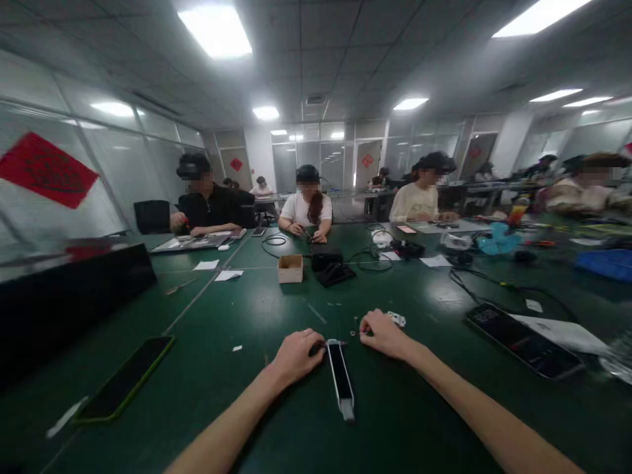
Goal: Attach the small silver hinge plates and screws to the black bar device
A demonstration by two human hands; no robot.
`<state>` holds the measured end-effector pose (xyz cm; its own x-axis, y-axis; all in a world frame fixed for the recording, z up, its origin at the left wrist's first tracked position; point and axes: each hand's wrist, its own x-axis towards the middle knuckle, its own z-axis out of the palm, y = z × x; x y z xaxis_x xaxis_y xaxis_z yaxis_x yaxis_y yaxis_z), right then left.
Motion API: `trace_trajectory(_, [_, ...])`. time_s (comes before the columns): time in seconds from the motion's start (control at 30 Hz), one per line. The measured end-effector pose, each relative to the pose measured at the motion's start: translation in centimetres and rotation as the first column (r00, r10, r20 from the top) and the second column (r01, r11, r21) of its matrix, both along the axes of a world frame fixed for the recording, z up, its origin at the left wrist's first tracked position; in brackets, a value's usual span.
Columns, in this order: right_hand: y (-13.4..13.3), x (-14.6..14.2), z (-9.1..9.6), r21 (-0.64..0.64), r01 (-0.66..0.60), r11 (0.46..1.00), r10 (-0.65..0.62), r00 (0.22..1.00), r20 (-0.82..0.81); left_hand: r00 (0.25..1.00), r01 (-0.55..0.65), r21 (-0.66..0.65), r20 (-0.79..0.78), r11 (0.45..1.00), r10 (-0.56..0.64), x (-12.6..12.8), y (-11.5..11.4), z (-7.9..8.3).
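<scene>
My left hand (pixel 297 354) rests on the green table (pixel 237 395) with its fingers curled round a small dark tool whose tip points right. Just right of it lies a long narrow black-and-white device (pixel 340 377), its near end towards me. My right hand (pixel 381 332) is closed beside the device's far end, fingertips pinched at something too small to name. A small white metal part (pixel 396 318) lies right behind that hand, and tiny screws (pixel 356 321) sit between the hands.
A phone in a green case (pixel 126 378) lies at the left, a black tablet (pixel 524 340) on paper at the right. A cardboard box (pixel 290 268) and black gear with cables sit mid-table. A dark monitor (pixel 69 296) stands left. Several people work along the far side.
</scene>
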<state>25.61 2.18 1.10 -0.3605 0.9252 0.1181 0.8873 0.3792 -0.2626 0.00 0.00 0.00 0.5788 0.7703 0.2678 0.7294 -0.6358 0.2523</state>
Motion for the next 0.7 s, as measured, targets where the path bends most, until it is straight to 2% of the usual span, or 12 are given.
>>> trace_trajectory(0.23, [-0.1, 0.0, -0.3, 0.075, -0.087, 0.993, 0.088, 0.996, -0.006, 1.000, -0.006, -0.007, 0.015, 1.000, 0.006, 0.0, -0.2, 0.5])
trace_trajectory(0.5, [-0.4, 0.2, 0.3, 0.113, -0.156, 0.981, 0.167, 0.981, -0.095, 0.998, -0.019, 0.029, 0.055, 0.999, 0.018, 0.0, -0.8, 1.1])
trace_trajectory(0.6, [-0.7, -0.1, 0.4, 0.172, -0.175, 0.969, 0.206, 0.963, -0.176, 0.996, -0.025, 0.075, 0.088, 0.997, 0.019, 0.1, -0.9, 1.2])
trace_trajectory(0.7, [-1.6, -1.1, 0.5, 0.182, -0.179, 0.967, 0.234, 0.907, -0.349, 0.992, 0.003, 0.143, 0.126, 0.990, -0.021, 0.2, -1.0, 1.4])
